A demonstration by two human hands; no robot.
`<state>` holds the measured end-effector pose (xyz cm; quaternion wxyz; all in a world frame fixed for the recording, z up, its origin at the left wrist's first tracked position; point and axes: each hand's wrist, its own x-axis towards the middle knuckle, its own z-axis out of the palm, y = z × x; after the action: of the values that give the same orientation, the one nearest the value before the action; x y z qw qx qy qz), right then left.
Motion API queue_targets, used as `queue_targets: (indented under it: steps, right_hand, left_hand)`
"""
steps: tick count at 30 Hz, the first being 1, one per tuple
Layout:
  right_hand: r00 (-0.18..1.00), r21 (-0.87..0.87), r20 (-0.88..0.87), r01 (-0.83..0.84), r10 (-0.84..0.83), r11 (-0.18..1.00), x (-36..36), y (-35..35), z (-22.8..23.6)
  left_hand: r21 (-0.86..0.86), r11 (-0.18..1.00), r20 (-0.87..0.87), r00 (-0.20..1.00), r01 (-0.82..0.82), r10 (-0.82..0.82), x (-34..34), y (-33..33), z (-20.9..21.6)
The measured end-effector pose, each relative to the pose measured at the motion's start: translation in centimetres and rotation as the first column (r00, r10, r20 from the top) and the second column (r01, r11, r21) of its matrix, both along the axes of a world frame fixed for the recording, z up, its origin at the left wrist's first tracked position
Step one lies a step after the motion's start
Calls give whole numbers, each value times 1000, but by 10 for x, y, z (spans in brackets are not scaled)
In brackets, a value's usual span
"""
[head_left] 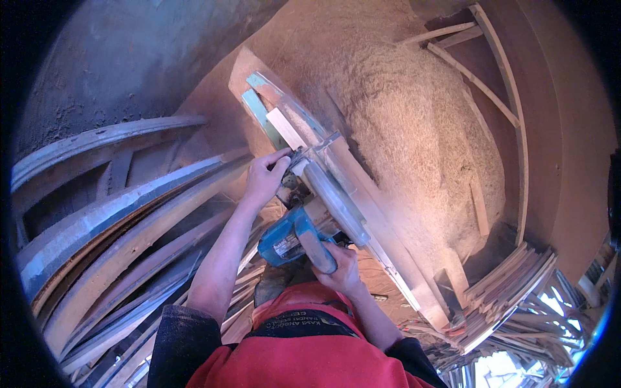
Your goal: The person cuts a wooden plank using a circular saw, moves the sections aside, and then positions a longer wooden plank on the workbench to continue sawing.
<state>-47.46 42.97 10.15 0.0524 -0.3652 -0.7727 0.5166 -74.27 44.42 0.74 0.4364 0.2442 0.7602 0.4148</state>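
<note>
A blue power saw [279, 240] with a long rounded grey guard [335, 204] rests over a narrow wooden bench [375, 197]. My right hand [341, 268] is wrapped round the saw's rear handle. Farther forward and to the left, my left hand [264, 176] reaches to the front end of the saw. Its thumb and forefinger are drawn together at a dark metal part there, and what lies between them is hard to make out. Just beyond these fingertips a pale wooden strip [286, 128] lies along the bench, beside a green-painted strip [264, 119].
A large heap of sawdust [420, 142] lies right of the bench. Long boards [149, 223] are stacked at my left. Thin slats [508, 288] pile up at the lower right. A wooden frame [508, 77] leans on the brown wall at the far right.
</note>
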Motion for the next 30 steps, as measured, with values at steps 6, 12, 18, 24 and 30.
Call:
queue_targets:
  steps: [6, 12, 18, 24, 30]
  right_hand:
    - [1000, 25, -18, -16, 16, 1000, -14, 2, -7]
    - [1000, 17, 2, -10, 10, 1000, -31, 6, -8]
    - [999, 38, -44, 27, -25, 999, -53, 12, -3]
    - [999, 27, -44, 14, -13, 1000, -75, 20, 2]
    - [998, 51, -55, -1, 4, 999, -86, 23, -6]
  left_hand:
    - [-1, 1000, 38, 999, -7, 7, -16, 5, -1]
    - [8, 1000, 20, 1000, -21, 21, -31, 8, -3]
    - [33, 999, 4, 1000, -31, 31, -46, 13, -9]
    - [48, 998, -18, 999, -35, 36, -65, 13, -12]
    - [14, 994, 64, 992, -107, 106, -79, 20, -17]
